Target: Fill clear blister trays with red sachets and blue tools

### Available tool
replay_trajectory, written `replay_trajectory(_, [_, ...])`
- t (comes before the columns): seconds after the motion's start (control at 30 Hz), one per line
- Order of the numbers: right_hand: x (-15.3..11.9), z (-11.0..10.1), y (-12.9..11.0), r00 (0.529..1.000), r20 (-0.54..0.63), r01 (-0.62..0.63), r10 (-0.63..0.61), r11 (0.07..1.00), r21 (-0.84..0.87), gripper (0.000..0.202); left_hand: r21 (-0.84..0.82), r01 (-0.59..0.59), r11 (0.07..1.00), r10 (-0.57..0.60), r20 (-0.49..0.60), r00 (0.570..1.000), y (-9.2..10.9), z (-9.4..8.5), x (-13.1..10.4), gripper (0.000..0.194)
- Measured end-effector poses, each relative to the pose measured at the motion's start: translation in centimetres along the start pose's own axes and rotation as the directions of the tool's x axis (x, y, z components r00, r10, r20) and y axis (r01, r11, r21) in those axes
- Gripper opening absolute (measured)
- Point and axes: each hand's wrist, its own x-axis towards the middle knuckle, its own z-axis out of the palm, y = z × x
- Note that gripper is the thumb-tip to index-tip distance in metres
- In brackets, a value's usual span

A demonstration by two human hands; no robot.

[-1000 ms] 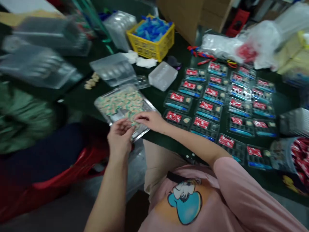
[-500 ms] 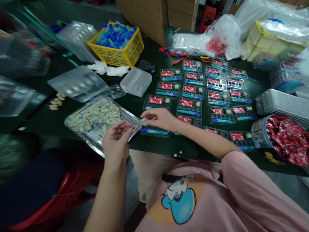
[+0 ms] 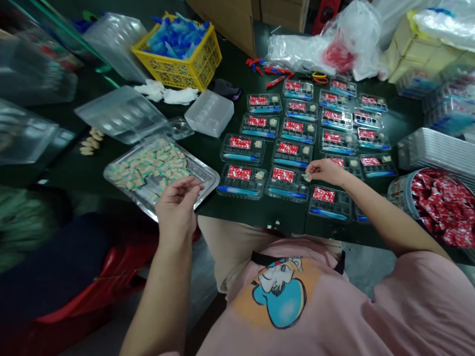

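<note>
Between its fingertips my right hand (image 3: 324, 171) pinches a small pale green piece (image 3: 307, 176), over the right edge of a clear plastic tray (image 3: 286, 193) in the front row. That tray holds a red packet (image 3: 283, 175) and a blue pen. My left hand (image 3: 178, 198) hovers palm-up at the right front of a metal tray (image 3: 208, 184), fingers curled and thumb near the fingertips; whether it holds anything is too small to tell. Many pale pieces with green edges (image 3: 148, 165) lie in the metal tray. Several more clear trays with red packets and blue pens stand in rows.
A yellow basket of blue pens (image 3: 178, 79) stands at the back left, near a clear box (image 3: 210, 112). On the right are a tub of red packets (image 3: 443, 210) and stacked clear trays (image 3: 438, 153). Plastic bags (image 3: 297, 53) lie behind.
My right hand has moved right, from the metal tray's edge to the second front tray, with the small piece in its fingers. My left hand has stayed near the metal tray.
</note>
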Motion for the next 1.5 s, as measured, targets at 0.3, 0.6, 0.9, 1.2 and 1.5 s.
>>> replay_trajectory(0.3, [1.1,1.5,-0.2,0.995,-0.027,0.084,-0.094,0.962,-0.258,0.01,0.082,-0.075,0.994,0.078,-0.028,0.997,-0.4,-1.1,-0.1,0.034])
replay_trajectory(0.6, [0.7,2.5,-0.9,0.99,-0.051,0.074,-0.13,0.798,-0.598,0.012,0.071,-0.164,0.984,0.17,-0.091,0.981,-1.0,-2.1,0.6,0.033])
replay_trajectory(0.9, [-0.2,2.7,1.5,0.966,0.004,0.197,-0.26,0.722,-0.663,0.01,0.765,-0.192,0.615,0.036,0.216,0.976,-0.1,-10.0,2.3,0.026])
replay_trajectory(1.2, [3.0,4.3,-3.5,0.884,0.018,0.376,-0.466,0.69,-0.618,0.014,0.938,-0.331,0.107,-0.286,0.347,0.893,0.0,-12.6,1.7,0.025])
replay_trajectory(1.5, [11.1,19.1,-16.8,0.755,0.333,0.655,-0.565,0.654,-0.378,0.011,0.983,-0.178,0.037,-0.38,0.179,0.908,-1.6,-11.5,1.8,0.012])
